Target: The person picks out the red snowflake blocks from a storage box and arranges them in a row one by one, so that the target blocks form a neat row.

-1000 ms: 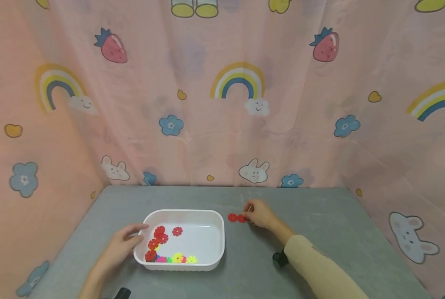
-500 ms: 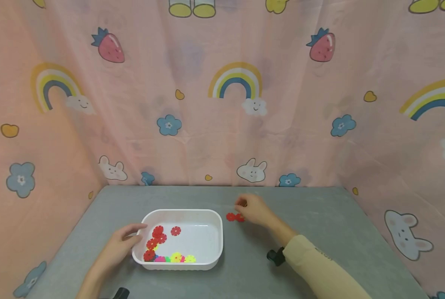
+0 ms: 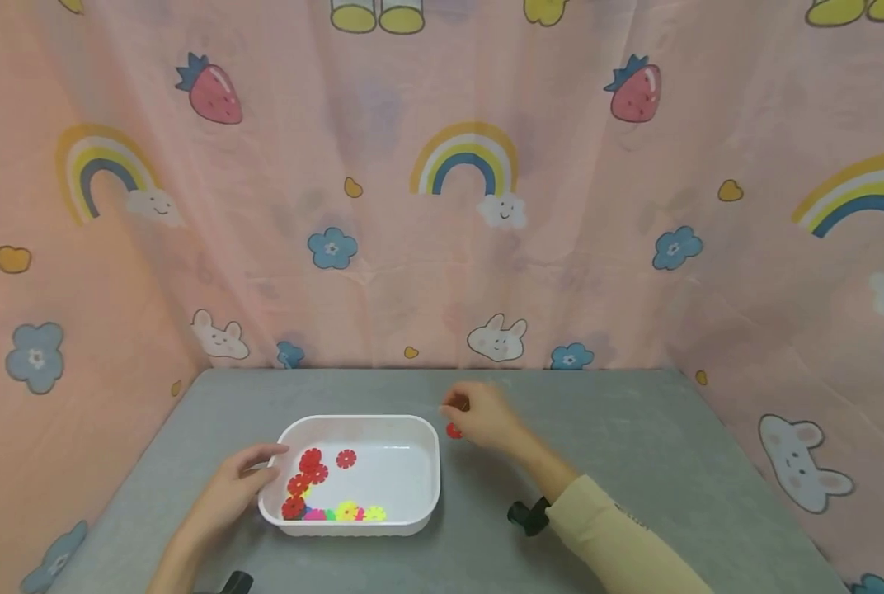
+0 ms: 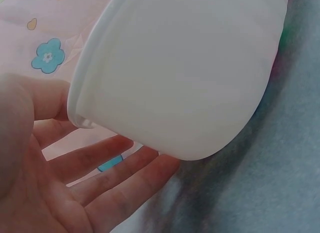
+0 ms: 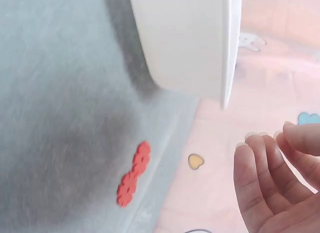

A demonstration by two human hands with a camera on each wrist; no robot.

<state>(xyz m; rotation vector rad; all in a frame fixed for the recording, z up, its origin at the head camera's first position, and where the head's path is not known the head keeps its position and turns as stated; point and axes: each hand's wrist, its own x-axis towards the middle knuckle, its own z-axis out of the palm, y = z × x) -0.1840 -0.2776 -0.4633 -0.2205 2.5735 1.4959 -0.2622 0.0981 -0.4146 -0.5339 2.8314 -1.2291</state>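
My left hand [image 3: 237, 483] grips the left rim of a white plastic basin [image 3: 430, 495]. In the left wrist view, the fingers [image 4: 132, 185] bear against its outer wall while one digit hooks over the lip. Right of the basin, my right hand [image 3: 486, 417] is above the table, fingers loosely bent, with nothing seen between them. Two red notched snowflake discs [image 5: 141, 159] lie end to end below it in the right wrist view, touching or joined. From the head only one red disc [image 3: 453, 431] shows; the hand covers the other.
Inside the basin are several red discs [image 3: 311, 459] at the left, with yellow discs [image 3: 347, 511], pink and green ones along the near side. The grey table [image 3: 635, 462] meets a pink patterned curtain [image 3: 442, 272] at the back and sides.
My right hand has moved left, from beside the red pair to over it, toward the basin. The left hand keeps its hold on the rim.
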